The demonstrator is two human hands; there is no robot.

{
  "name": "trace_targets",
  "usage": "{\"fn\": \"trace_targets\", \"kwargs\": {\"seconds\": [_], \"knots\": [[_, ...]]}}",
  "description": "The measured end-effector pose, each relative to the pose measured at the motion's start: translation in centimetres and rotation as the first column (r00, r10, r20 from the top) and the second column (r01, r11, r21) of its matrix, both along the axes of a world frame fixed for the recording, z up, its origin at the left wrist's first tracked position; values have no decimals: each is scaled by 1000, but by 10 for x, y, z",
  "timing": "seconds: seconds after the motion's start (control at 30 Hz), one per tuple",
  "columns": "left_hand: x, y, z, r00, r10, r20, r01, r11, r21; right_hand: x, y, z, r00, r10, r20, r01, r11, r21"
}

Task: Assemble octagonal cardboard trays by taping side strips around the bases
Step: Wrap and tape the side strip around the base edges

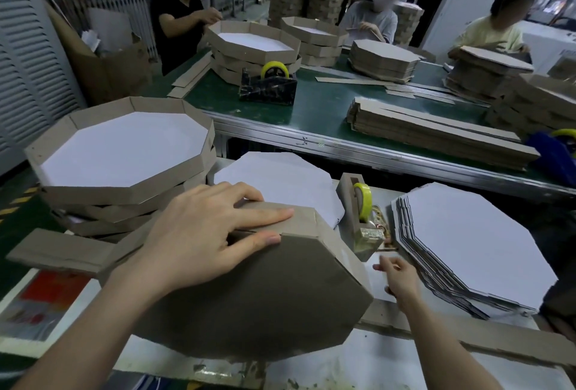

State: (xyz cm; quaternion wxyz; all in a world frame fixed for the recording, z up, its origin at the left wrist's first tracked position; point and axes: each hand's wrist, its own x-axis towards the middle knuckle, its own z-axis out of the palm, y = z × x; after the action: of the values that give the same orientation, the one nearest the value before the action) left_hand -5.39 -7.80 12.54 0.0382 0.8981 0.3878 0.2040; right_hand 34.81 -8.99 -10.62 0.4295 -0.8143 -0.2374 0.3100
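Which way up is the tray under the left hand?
Upside down: tray shows its brown underside, while stacked trays show white insides. Left hand presses its edge.

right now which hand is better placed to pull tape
Probably right: the right hand is by the tape dispenser, while the left hand presses the side strip onto the tray.

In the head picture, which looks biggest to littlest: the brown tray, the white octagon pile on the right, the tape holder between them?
1. Brown tray, but it is nearer, so its lead over the pile is unsure.
2. White octagon pile.
3. Tape holder, clearly smallest.
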Motion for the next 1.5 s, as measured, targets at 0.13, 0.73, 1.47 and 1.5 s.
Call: {"fn": "trace_targets", "kwargs": {"seconds": [0.13, 0.73, 1.47, 1.5], "knots": [[-1, 3, -3, 999, -4, 52, 6, 1000, -30, -33, 14, 68, 962, 266, 63, -267, 964, 15], [-7, 4, 5, 827, -119, 550, 329, 896, -300, -195, -29, 288, 245, 872, 425, -970, 215, 116], [-1, -8, -4, 725, 116, 679, 43, 976, -212, -200, -37, 288, 519, 764, 383, -839, 542, 56], [-2, -8, -5, 721, 122, 682, 37, 976, -213, -201, -36, 287, 522, 743, 419, -830, 555, 49]]}}
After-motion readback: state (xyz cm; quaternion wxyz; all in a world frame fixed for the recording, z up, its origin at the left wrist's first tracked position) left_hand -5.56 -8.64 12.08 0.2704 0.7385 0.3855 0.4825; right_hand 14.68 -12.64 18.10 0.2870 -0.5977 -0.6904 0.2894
